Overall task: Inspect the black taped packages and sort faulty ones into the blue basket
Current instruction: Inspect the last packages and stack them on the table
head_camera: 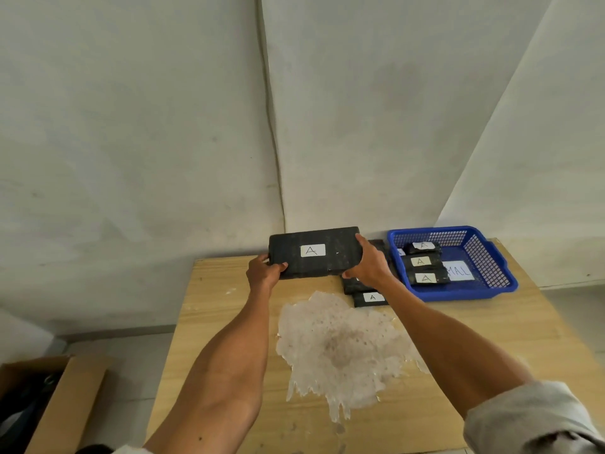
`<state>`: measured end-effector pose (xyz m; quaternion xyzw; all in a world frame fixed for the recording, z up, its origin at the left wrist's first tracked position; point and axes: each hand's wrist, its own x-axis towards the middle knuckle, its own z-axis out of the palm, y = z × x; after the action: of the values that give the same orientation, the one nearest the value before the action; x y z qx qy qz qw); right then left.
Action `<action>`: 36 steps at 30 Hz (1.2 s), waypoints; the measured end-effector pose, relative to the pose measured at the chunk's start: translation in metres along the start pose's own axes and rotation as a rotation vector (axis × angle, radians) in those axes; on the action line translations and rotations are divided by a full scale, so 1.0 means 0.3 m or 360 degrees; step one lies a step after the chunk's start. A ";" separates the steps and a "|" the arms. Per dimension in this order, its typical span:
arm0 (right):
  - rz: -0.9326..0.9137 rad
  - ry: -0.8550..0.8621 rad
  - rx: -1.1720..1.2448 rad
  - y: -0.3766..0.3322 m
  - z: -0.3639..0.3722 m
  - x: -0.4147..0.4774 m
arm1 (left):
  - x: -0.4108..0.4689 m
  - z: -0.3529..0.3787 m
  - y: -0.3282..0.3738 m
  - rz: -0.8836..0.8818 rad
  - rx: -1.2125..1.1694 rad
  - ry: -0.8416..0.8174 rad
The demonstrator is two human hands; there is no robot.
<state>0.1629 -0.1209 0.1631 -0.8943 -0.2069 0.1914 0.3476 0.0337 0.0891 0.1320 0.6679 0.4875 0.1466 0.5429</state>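
Observation:
A large black taped package [314,252] with a white label marked A is held up above the far edge of the wooden table [229,322]. My left hand [265,273] grips its left end and my right hand [370,263] grips its right end. Below my right hand, a few smaller black packages [370,298] lie on the table, partly hidden by my hand. The blue basket [484,257] stands at the far right and holds three small black packages [425,262] with A labels, plus a white paper sign.
A large pale stain [340,348] covers the table's middle. An open cardboard box [55,401] sits on the floor at the lower left. A white wall with a thin cable running down it rises right behind the table.

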 end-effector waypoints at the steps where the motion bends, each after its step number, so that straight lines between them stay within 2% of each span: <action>1: -0.0007 -0.0018 -0.0038 -0.002 0.030 0.013 | 0.023 -0.014 -0.016 0.0000 0.0033 -0.0018; 6: -0.0014 -0.0035 -0.0118 -0.005 0.188 0.108 | 0.186 -0.057 -0.084 -0.0004 0.0171 -0.0107; 18: -0.0025 -0.0178 -0.0432 0.133 0.492 0.442 | 0.538 0.037 -0.334 -0.0076 0.0156 -0.0175; 24: -0.0053 -0.0122 -0.0558 0.211 0.557 0.514 | 0.611 0.102 -0.410 -0.0077 0.0150 -0.0207; 29: -0.0297 0.0063 -0.0636 0.255 0.597 0.547 | 0.660 0.155 -0.448 -0.0060 0.0143 -0.0246; 33: -0.0336 -0.0091 -0.0847 0.269 0.630 0.552 | 0.648 0.199 -0.442 -0.0057 0.0135 -0.0224; 36: -0.0360 -0.0075 -0.0863 0.291 0.642 0.545 | 0.654 0.215 -0.446 -0.0044 0.0149 -0.0209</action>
<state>0.2275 0.0072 -0.0623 -0.9211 -0.3570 0.1100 0.1102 0.1091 0.2020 -0.0733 0.6939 0.4664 0.0719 0.5439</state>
